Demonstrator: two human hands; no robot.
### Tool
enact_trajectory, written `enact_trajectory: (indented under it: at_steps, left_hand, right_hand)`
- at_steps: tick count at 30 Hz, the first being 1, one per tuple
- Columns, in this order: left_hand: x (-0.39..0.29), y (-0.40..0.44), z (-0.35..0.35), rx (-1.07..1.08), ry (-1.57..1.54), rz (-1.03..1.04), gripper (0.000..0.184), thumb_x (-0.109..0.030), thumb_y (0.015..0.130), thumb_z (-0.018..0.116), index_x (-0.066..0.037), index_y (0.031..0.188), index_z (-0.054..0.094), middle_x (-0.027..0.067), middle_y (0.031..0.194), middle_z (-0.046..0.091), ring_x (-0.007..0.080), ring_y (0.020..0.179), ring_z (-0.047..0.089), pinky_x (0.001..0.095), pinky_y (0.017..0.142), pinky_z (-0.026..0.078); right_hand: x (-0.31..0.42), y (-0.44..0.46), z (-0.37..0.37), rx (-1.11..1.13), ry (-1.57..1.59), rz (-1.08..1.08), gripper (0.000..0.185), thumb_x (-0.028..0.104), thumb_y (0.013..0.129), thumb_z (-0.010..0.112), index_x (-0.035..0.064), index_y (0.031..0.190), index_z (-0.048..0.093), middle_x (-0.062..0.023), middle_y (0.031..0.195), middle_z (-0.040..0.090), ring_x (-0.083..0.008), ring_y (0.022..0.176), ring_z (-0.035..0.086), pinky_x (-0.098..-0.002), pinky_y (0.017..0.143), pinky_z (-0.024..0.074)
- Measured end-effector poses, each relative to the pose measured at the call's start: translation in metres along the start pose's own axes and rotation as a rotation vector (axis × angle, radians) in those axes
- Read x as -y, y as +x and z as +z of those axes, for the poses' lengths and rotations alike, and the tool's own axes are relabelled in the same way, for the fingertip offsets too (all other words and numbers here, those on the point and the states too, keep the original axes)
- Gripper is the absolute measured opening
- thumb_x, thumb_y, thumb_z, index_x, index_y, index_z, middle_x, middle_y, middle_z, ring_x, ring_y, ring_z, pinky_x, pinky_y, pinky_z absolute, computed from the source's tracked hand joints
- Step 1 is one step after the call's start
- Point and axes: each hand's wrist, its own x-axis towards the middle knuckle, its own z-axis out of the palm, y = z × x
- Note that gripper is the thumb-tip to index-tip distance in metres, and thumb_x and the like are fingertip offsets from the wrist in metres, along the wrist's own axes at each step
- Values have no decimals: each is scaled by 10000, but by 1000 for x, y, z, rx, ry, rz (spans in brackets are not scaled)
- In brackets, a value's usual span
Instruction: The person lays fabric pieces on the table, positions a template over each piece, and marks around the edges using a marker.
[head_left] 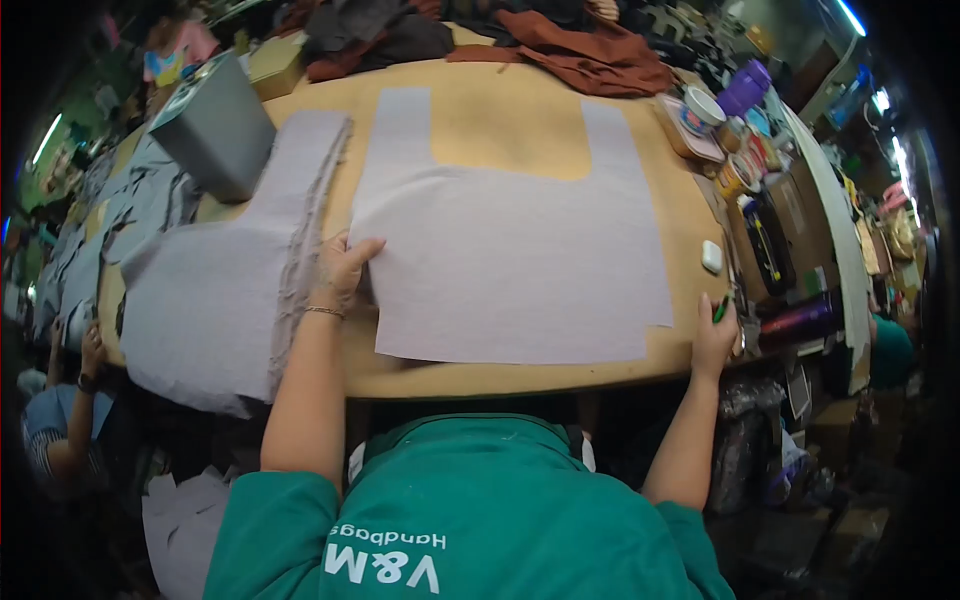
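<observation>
A grey cut fabric panel point(520, 265) with two upright straps lies flat on the tan table before me. My left hand point(347, 266) grips its left edge, thumb on top and fingers mostly hidden. Just left of that hand is a thick stack of similar grey panels point(215, 290) with frayed edges. At the table's right side my right hand point(714, 338) is closed around a slim green pen-like tool point(723, 308), whose lower part is hidden. A small white case point(711, 256) rests on the table just beyond this hand.
A grey metal block point(215, 130) stands at the back left. Brown cloth point(585, 55) is heaped along the far edge. Jars, a white tub point(702, 110) and a purple bottle point(798, 322) line the right edge. Another person's hand point(92, 348) is at far left.
</observation>
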Motion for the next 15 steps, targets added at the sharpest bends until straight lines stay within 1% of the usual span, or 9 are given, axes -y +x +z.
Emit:
enact_trajectory:
  at_steps: [2,4,6,8,9,10,12,14,15]
  left_hand:
    - [-15,-8,-16,-55,-612,254,309,-211,710,572,20,913,561,103,880,573,185,843,538,294,771,428]
    - [-6,9,-88,-164,-814,437,305,-196,731,540,28,939,530,106,892,565,198,836,538,305,774,426]
    - [-52,-27,-120,-226,-985,617,295,-207,752,502,14,945,523,114,905,560,213,842,531,322,772,422]
    - [-83,-76,-173,-325,-986,775,302,-219,753,502,10,949,525,117,912,559,218,847,530,324,776,420]
    - [-93,-105,-201,-397,-942,847,306,-226,754,502,8,951,526,118,915,558,221,850,530,325,778,419]
    - [-100,-138,-230,-495,-884,901,310,-232,754,502,5,952,527,119,919,558,223,852,529,326,780,418]
    - [-107,-211,-288,-742,-737,984,318,-244,755,502,1,956,530,122,926,557,228,858,528,327,783,416]
    - [-103,-290,-341,-1036,-586,1008,325,-256,756,502,-3,959,532,125,932,556,233,863,527,329,787,413]
    - [-98,-329,-362,-1187,-506,998,329,-262,757,502,-6,961,533,126,936,555,235,866,527,330,789,412]
  right_hand:
    - [19,22,35,134,-122,-8,211,182,763,575,-16,810,520,-97,657,526,-156,634,508,-278,592,414]
    - [-16,45,77,189,-177,-65,242,212,753,564,-17,822,525,-146,696,556,-224,645,538,-313,596,420]
    - [-36,52,109,180,-366,-133,252,221,740,561,-28,770,534,-175,693,559,-300,644,540,-351,609,420]
    - [-27,53,115,181,-383,-120,254,224,736,559,-26,778,541,-186,710,562,-306,665,544,-363,616,420]
    - [-43,57,115,233,-294,-110,268,242,746,529,-18,807,536,-193,739,560,-311,670,544,-376,607,418]
    - [-29,51,106,226,-371,-104,249,232,746,541,-15,781,539,-180,724,561,-296,658,536,-366,605,415]
    - [-48,57,101,259,-317,-79,278,257,766,549,-20,763,531,-148,704,552,-258,651,525,-343,622,412]
    - [-54,58,102,238,-264,-90,299,271,774,545,-27,788,524,-146,708,552,-252,649,525,-335,616,414]
    - [-55,58,102,238,-299,-95,301,270,775,545,-29,794,522,-146,707,552,-251,649,525,-334,615,414]
